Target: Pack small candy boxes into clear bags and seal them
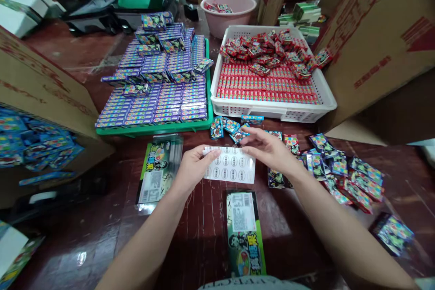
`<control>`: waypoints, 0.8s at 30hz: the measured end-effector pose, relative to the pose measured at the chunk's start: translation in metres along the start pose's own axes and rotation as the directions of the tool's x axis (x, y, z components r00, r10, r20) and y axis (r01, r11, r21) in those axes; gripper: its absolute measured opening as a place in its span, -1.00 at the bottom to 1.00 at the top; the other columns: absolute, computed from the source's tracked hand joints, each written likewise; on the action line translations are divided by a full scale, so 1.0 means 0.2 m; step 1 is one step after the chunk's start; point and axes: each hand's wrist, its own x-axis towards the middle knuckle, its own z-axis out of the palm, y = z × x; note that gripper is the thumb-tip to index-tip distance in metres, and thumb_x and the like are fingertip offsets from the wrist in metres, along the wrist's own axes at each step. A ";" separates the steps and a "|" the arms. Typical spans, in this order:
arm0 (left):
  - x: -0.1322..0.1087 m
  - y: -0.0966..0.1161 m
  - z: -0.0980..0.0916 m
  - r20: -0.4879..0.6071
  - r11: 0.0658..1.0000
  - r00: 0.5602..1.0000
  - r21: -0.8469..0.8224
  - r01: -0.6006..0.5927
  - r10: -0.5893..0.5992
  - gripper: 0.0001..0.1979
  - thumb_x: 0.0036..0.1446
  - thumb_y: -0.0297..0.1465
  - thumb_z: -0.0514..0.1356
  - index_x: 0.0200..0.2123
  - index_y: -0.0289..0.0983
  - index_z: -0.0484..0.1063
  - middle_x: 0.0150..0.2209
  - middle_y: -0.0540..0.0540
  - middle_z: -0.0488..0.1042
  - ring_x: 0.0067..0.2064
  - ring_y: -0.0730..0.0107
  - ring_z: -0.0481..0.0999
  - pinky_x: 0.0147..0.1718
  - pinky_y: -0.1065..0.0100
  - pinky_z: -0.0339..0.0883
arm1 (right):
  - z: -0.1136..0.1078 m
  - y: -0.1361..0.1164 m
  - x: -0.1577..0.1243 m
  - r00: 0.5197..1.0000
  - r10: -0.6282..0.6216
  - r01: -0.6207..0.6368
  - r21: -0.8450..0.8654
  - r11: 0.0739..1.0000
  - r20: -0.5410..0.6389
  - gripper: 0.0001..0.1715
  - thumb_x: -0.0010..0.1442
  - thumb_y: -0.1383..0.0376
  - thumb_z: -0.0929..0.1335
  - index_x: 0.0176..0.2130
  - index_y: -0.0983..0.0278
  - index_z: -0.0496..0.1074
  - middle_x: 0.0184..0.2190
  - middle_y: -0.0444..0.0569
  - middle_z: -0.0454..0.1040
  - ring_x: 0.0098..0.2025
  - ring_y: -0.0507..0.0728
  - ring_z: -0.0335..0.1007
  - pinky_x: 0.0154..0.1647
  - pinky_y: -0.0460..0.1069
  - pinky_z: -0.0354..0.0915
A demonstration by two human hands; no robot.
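Note:
My left hand (193, 165) pinches the left edge of a white sheet of round stickers (234, 167), held just above the dark red floor. My right hand (268, 147) rests its fingertips on the sheet's top right part, fingers curled together in a pinch. Below the sheet lies a green printed bag (245, 240) with a white barcode label. A second green bag in clear wrap (158, 170) lies to the left of my left hand. Small colourful packets (231, 127) lie just beyond the sheet.
A green tray (152, 129) stacked with purple boxes stands at the back left, a white basket (275, 111) of red boxes at the back right. Loose packets (343, 172) spread on the right. Cardboard cartons (374, 31) flank both sides. A pink basin (228, 13) stands behind.

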 end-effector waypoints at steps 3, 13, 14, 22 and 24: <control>0.03 -0.02 -0.01 -0.041 0.992 0.999 0.122 -0.020 0.025 -0.55 0.04 0.00 0.35 -0.32 -0.31 0.55 -0.36 -0.12 0.58 -0.36 0.24 0.54 -0.37 0.28 0.42 | 0.03 -0.04 -0.02 1.000 -0.020 0.021 0.095 0.995 -0.017 -0.39 0.26 0.24 0.43 0.26 0.10 0.30 -0.26 -0.11 0.52 -0.22 0.09 0.48 -0.08 0.07 0.41; -0.44 -0.14 0.09 0.246 0.530 0.876 0.718 -0.452 0.415 -0.68 0.29 -0.30 0.24 0.09 -0.17 0.48 -0.01 -0.16 0.49 0.04 0.09 0.38 0.09 0.04 0.28 | 0.02 -0.08 -0.40 0.970 0.192 -0.205 0.079 0.975 0.147 -0.34 0.27 0.21 0.45 0.28 0.11 0.23 -0.28 -0.14 0.53 -0.21 0.08 0.47 -0.02 0.09 0.38; -0.46 -0.16 0.11 0.277 0.566 0.890 0.694 -0.446 0.362 -0.73 0.30 -0.31 0.22 0.04 -0.19 0.51 -0.03 -0.16 0.50 0.01 0.10 0.39 0.07 0.04 0.30 | 0.03 -0.07 -0.43 0.963 0.202 -0.219 0.079 0.973 0.177 -0.35 0.27 0.21 0.44 0.27 0.12 0.24 -0.28 -0.14 0.52 -0.21 0.08 0.46 -0.02 0.09 0.38; -0.47 -0.08 0.10 0.320 0.997 0.945 0.065 0.048 -0.066 -0.83 0.25 -0.25 0.27 -0.25 -0.24 0.55 -0.23 -0.07 0.62 -0.22 0.34 0.56 -0.17 0.26 0.41 | 0.02 -0.16 -0.51 0.977 0.210 -0.214 0.189 0.958 0.040 -0.34 0.26 0.24 0.46 0.26 0.07 0.22 -0.24 -0.13 0.51 -0.16 0.08 0.45 -0.04 0.04 0.37; -0.46 -0.07 0.11 0.279 0.994 0.954 0.056 0.098 -0.110 -0.82 0.22 -0.25 0.30 -0.30 -0.25 0.56 -0.33 -0.04 0.62 -0.35 0.41 0.53 -0.32 0.35 0.38 | 0.02 -0.18 -0.52 0.982 0.191 -0.187 0.209 0.960 0.003 -0.35 0.27 0.25 0.45 0.27 0.06 0.22 -0.20 -0.12 0.51 -0.12 0.08 0.45 -0.03 0.04 0.37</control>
